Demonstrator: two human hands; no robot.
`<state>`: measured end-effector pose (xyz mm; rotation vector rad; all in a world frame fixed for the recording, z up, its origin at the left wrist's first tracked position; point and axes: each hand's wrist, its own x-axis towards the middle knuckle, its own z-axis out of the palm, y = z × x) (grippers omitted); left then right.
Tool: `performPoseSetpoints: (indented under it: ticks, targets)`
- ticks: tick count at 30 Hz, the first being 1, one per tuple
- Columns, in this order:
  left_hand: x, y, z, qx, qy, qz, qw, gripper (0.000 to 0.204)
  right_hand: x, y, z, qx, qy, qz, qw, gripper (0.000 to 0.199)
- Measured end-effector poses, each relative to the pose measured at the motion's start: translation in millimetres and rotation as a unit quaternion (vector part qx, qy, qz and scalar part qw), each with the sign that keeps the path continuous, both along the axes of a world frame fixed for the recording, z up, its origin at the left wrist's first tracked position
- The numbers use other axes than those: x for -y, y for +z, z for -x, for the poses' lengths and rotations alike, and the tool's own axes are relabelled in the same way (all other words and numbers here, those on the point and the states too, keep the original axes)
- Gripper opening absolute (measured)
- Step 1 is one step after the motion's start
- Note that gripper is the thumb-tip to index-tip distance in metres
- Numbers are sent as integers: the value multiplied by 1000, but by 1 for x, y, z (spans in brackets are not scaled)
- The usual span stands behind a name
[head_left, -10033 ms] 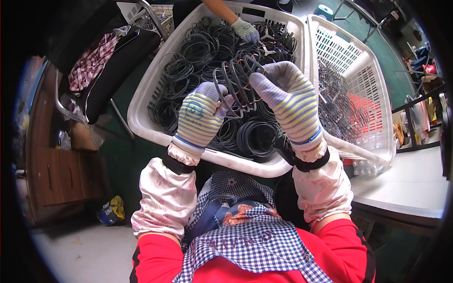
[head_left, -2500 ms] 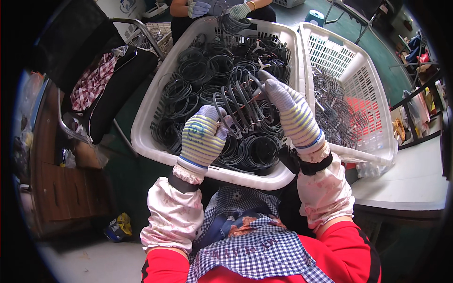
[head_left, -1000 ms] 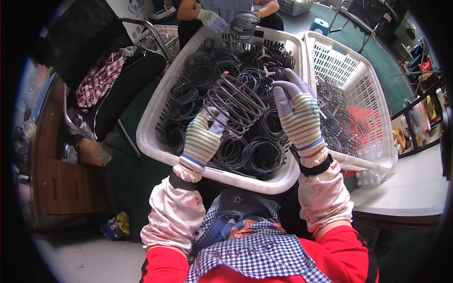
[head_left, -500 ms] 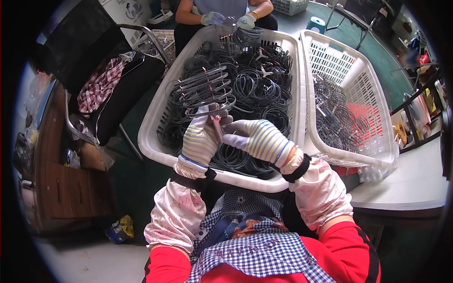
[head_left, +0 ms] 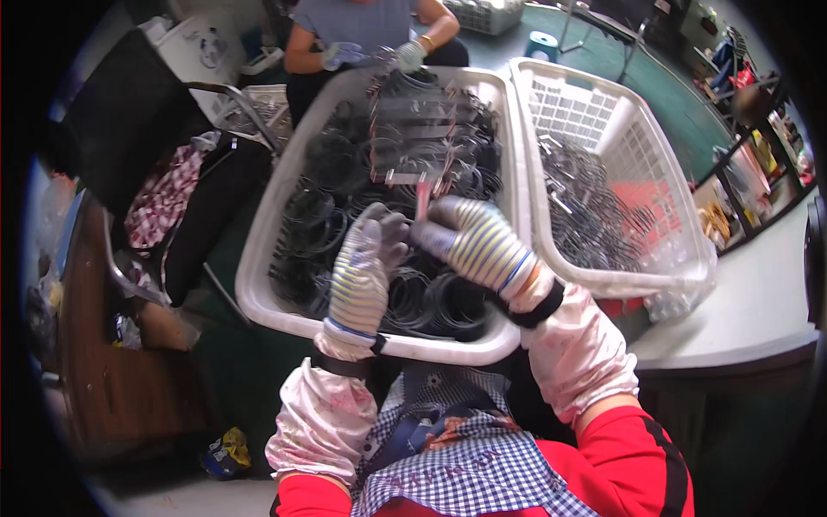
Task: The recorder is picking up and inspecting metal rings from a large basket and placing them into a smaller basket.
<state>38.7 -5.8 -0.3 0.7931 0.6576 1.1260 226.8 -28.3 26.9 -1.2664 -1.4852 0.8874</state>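
Note:
My right hand (head_left: 478,243) is closed round the lower end of a narrow, pinkish-silver stem on a ring stack (head_left: 415,133). The stack has several grey bands one above another, with reddish edges, and it is smeared by motion. It hangs over the near white basket (head_left: 251,284), which is filled with dark grey wire-like rings (head_left: 409,302). Left of the stem, my left hand (head_left: 363,271) is raised with slightly bent fingers apart and holds nothing that I can see. Both hands wear striped gloves with grey fingertips.
Across the basket a person's gloved hands (head_left: 370,57) work at its far rim. A second white basket (head_left: 663,155) on the right holds more rings (head_left: 586,202). A black chair (head_left: 207,198) and a brown cabinet (head_left: 121,345) stand on the left, a white table (head_left: 732,319) on the right.
The ring stack has turned and moved away toward the far side, now in my right hand. My left hand has let go of it. The whole view has shifted a little.

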Motion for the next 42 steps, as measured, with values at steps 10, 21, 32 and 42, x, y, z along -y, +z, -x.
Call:
performPoseSetpoints:
  ticks: [10,21,32,42]
  targets:
    - [-3,1,1,-70,-21,-13,997,54,-23,77,-261,26,-225,14,974,26]
    - [-14,-18,-12,-91,-31,7,995,48,-25,-94,-487,211,-333,330,858,22]
    - [-29,-19,-21,-169,-8,15,985,44,-76,-264,-494,497,-88,629,592,45]
    - [-28,-23,-27,-158,-8,42,987,42,-40,-267,-490,526,-177,505,661,49]
